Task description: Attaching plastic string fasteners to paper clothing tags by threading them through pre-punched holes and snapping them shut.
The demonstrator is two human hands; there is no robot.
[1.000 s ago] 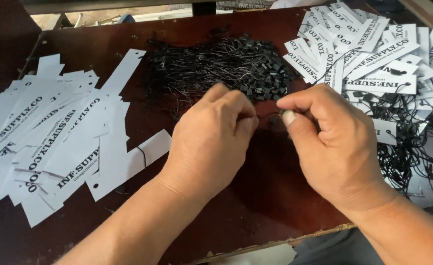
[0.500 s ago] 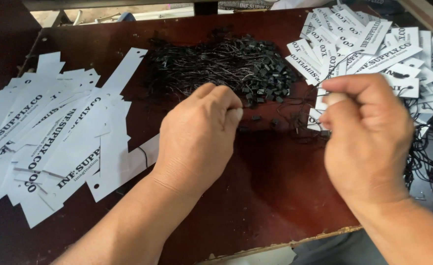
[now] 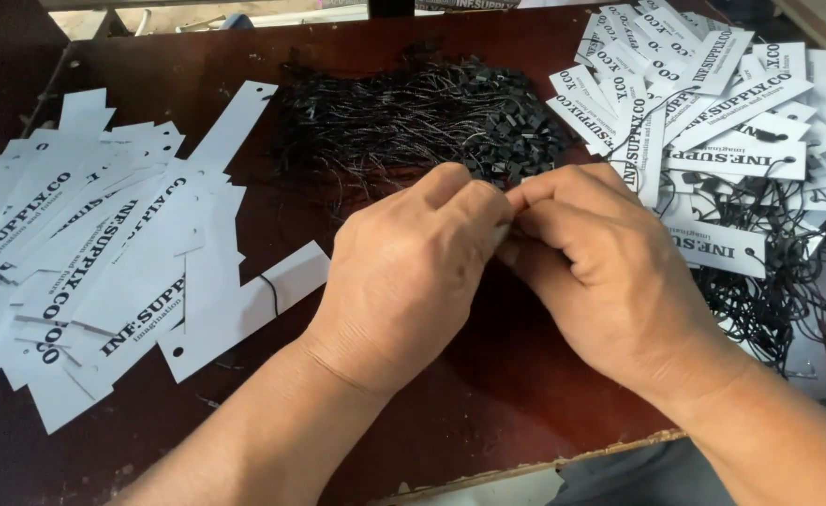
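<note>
1. Lower centre of frame: left hand [image 3: 413, 281] and right hand [image 3: 610, 272] meet fingertip to fingertip over the dark wooden table [image 3: 488, 412]. Both are curled and pinching at the same spot. Whatever sits between the fingertips is hidden, so cannot tell what is gripped; likely something small, given the tight pinch.
2. Left half of frame: loose pile of white paper tags [image 3: 85, 262], each with a punched hole, no cords on most. One black string [image 3: 270, 292] lies on the nearest tag, just left of the left hand.
3. Just above the hands, upper centre: heap of black strings with small square locks [image 3: 413, 122], within easy reach of both hands, probably why it sits in the middle.
4. Upper right and right edge: second pile, strung tags [image 3: 713, 131] with black cords trailing off, kept apart from the bare pile on the far side.
</note>
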